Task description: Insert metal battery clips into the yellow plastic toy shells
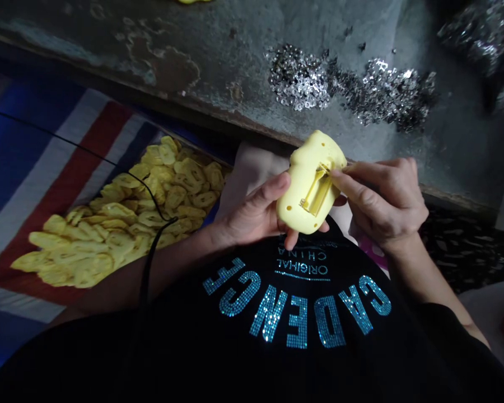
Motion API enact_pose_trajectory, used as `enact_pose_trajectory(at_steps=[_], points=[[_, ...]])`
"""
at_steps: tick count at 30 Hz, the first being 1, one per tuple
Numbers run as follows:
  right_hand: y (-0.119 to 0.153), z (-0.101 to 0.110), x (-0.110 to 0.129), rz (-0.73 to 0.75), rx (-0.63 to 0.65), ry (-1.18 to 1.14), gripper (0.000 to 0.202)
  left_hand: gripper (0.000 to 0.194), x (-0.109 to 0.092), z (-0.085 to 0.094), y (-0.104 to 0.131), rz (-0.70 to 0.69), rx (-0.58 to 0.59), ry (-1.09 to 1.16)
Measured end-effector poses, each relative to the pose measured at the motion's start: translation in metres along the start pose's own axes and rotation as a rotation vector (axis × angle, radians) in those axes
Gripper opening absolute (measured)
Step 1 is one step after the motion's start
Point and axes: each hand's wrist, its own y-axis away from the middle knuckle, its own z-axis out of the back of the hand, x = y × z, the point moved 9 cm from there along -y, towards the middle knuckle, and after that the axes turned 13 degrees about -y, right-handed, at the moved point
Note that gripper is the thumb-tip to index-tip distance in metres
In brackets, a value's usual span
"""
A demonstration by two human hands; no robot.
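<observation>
Hands [257,215] grasp yellow casing [291,210] between bench [218,73] and shirt [252,358]; metal clips [300,81] lie beyond, yellow parts [117,229] left.

The left hand [262,210] holds a pale yellow plastic casing [296,193] from below, thumb on its near side, with the casing's open battery compartment [319,193] facing up; a metal spring contact [304,203] sits at one end of the compartment. The right hand's [380,196] thumb and index finger pinch at the other end. Beyond, small shiny metal clips [300,78] lie in heaps on a worn metal worktop [235,61]. To the left, yellow plastic shells [117,224] are piled beside a blue, white and red striped sheet [79,151], and a thin black cable [88,151] crosses above them.
</observation>
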Motion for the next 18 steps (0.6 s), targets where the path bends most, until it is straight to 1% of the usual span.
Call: enact_pose_trajectory(at_steps=[3, 4, 5, 8, 10, 12, 14, 16, 18], points=[[-0.006, 0.003, 0.007, 0.050, 0.011, -0.036, 0.028, 0.088, -0.001, -0.003, 0.000, -0.002, 0.010, -0.011], [-0.010, 0.005, 0.009, 0.053, 0.016, -0.080, 0.026, 0.087, -0.002, -0.003, 0.000, -0.005, 0.009, -0.016], [-0.014, 0.006, 0.008, 0.025, 0.022, -0.145, 0.025, 0.084, -0.003, -0.003, 0.001, -0.010, 0.008, -0.022], [-0.027, 0.012, -0.010, -0.170, 0.031, -0.372, 0.022, 0.079, -0.006, -0.003, 0.003, -0.026, -0.016, -0.051], [-0.032, 0.011, -0.022, -0.285, 0.080, -0.480, 0.028, 0.076, -0.008, -0.006, 0.005, -0.029, -0.019, -0.080], [-0.034, 0.005, -0.030, -0.346, 0.179, -0.544, 0.039, 0.072, -0.011, -0.008, 0.007, -0.023, -0.038, -0.107], [-0.034, 0.000, -0.037, -0.408, 0.255, -0.593, 0.046, 0.068, -0.016, -0.009, 0.008, -0.027, -0.085, -0.129], [-0.034, -0.003, -0.042, -0.466, 0.284, -0.632, 0.047, 0.070, -0.020, -0.009, 0.009, -0.030, -0.137, -0.159], [-0.034, -0.007, -0.045, -0.519, 0.299, -0.678, 0.050, 0.075, -0.022, -0.011, 0.009, -0.027, -0.158, -0.201]])
